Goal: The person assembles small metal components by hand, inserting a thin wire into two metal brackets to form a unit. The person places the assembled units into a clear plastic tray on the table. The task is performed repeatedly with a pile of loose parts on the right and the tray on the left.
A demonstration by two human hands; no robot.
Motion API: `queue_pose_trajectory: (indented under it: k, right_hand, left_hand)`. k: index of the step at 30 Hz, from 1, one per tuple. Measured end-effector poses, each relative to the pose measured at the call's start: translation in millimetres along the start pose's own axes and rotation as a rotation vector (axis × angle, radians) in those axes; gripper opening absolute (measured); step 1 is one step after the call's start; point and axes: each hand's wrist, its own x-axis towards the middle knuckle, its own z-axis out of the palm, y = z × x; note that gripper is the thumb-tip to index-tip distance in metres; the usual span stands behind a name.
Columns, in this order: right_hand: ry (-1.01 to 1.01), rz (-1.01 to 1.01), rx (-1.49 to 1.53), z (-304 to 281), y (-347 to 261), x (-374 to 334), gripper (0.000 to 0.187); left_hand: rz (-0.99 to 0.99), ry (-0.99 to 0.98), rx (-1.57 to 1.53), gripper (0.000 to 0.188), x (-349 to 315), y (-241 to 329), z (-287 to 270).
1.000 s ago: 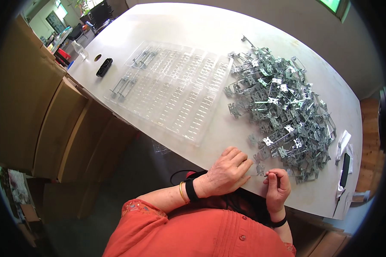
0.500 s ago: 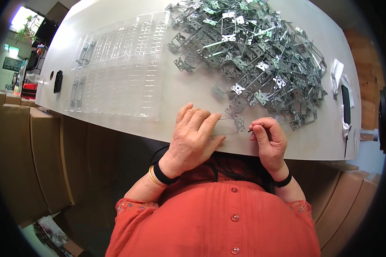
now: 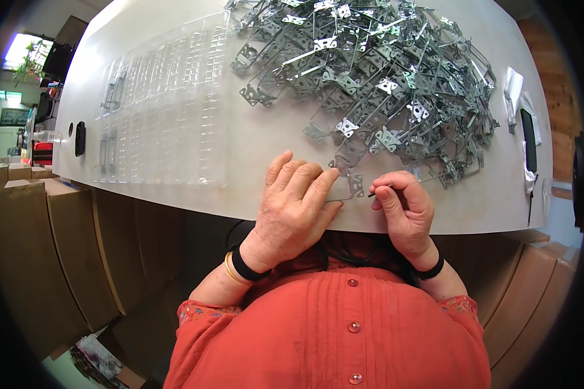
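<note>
My left hand [image 3: 293,198] holds a metal bracket with thin rods between thumb and fingers at the table's near edge. The bracket's flat, holed end plate [image 3: 356,186] sticks out to the right of the fingertips; its other end is hidden under the hand. Close to that plate, apart from it by a small gap, my right hand [image 3: 405,211] pinches a small, dark, thin piece [image 3: 372,194] between thumb and forefinger. What kind of piece it is cannot be made out. Just beyond both hands lies a large heap of similar metal brackets [image 3: 370,84].
Clear plastic trays with compartments [image 3: 175,123] lie to the left, a few brackets [image 3: 113,94] in their left end. A black object [image 3: 80,139] rests at the table's left edge. On the right are a black flat object [image 3: 530,136] and white wrappers [image 3: 512,97]. Cardboard boxes [image 3: 78,240] stand below left.
The view has shifted slightly, so the heap and trays sit farther left in the picture. Both hands keep nearly the same pose and grip.
</note>
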Motion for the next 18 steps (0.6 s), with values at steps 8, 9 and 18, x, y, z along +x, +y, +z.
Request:
queue_pose_trajectory:
  k: [8,9,18]
  right_hand:
    - [-0.002,0.000,-0.007,-1,-1,1,0.009]
    - [-0.001,0.000,-0.005,-1,-1,1,0.009]
    - [0.008,0.003,0.010,0,0,0,0.009]
  left_hand:
    - [0.039,-0.015,-0.013,0.054,7,7,-3]
    - [0.039,-0.015,-0.010,0.053,7,8,-3]
    - [-0.054,-0.041,0.010,0.058,-5,4,-20]
